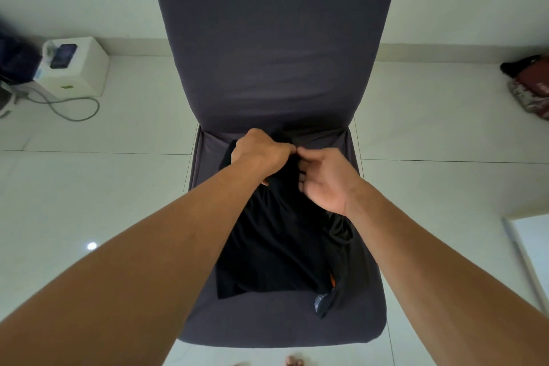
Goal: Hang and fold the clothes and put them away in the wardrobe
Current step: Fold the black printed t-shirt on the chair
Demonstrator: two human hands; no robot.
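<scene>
Because the black, limp cotton garment (276, 249) lies along the seat of the dark grey fabric-covered chair (267, 38), its long axis running from the chair's backrest toward me, both my hands meet at its far end, close under the backrest. My left hand (261, 154) is clenched on a bunch of the cloth; my right hand (323, 178) pinches the fabric just beside it, knuckles nearly touching. The near hem sits at the chair's front edge, so I judge the next fold travels toward me.
</scene>
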